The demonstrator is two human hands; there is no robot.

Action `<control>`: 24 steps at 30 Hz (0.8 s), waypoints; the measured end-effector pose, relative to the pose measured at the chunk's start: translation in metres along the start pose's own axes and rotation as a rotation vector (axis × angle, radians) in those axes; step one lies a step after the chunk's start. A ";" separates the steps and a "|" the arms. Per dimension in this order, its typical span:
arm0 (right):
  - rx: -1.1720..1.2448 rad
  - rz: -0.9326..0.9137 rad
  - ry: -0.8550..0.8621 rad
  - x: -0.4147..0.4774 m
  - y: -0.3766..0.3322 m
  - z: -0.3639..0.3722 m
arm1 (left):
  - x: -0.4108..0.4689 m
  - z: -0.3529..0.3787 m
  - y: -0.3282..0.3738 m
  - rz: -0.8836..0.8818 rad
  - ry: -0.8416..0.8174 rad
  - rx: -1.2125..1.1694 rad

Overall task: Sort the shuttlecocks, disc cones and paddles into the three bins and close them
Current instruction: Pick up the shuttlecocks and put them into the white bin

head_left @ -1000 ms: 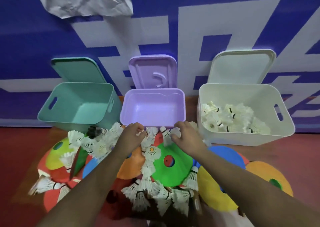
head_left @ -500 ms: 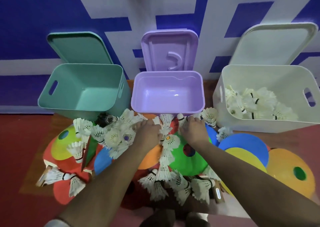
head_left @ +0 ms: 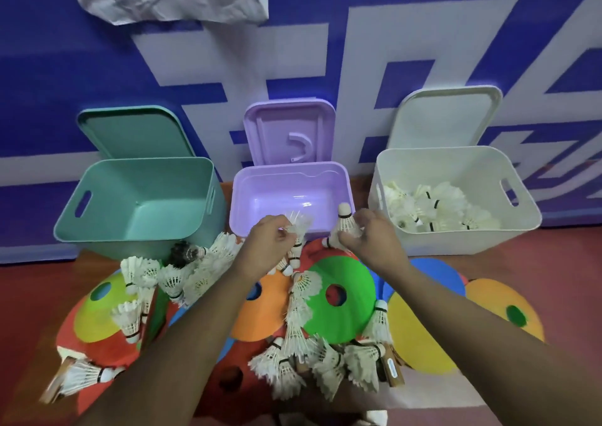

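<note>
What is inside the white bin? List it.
A pile of white shuttlecocks lies inside the white bin. Nothing else shows there. The pile and the near wall cover much of its floor, so anything beneath cannot be seen.

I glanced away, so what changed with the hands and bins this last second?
Both hands lifted off the pile: the left hand grips a bunch of shuttlecocks, the right hand a cork-up shuttlecock. The teal bin, purple bin and white bin stayed open, only the white one holding shuttlecocks.
</note>
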State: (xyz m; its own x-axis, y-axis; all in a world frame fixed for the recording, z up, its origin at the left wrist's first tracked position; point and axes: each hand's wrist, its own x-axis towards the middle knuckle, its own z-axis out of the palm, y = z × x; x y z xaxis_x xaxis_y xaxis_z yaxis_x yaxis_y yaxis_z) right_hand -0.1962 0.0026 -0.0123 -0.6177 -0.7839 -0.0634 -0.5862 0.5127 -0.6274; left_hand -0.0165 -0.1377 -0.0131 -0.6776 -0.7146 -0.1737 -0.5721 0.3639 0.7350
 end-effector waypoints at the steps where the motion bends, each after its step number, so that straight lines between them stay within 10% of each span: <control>1: 0.014 0.006 0.020 -0.001 0.000 -0.014 | 0.003 -0.001 0.015 0.011 0.016 -0.048; 12: 0.100 0.224 0.196 -0.002 0.085 -0.150 | 0.063 0.087 0.166 0.145 -0.030 -0.322; 24: 0.104 0.366 0.122 0.037 0.175 -0.169 | 0.123 0.186 0.207 0.053 -0.039 -0.053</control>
State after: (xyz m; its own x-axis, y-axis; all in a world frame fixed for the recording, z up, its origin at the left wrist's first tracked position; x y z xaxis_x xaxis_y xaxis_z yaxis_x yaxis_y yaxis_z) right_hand -0.4104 0.1227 0.0068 -0.8374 -0.5051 -0.2087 -0.2632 0.7074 -0.6559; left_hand -0.3043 -0.0389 -0.0046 -0.7242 -0.6711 -0.1586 -0.5109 0.3678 0.7770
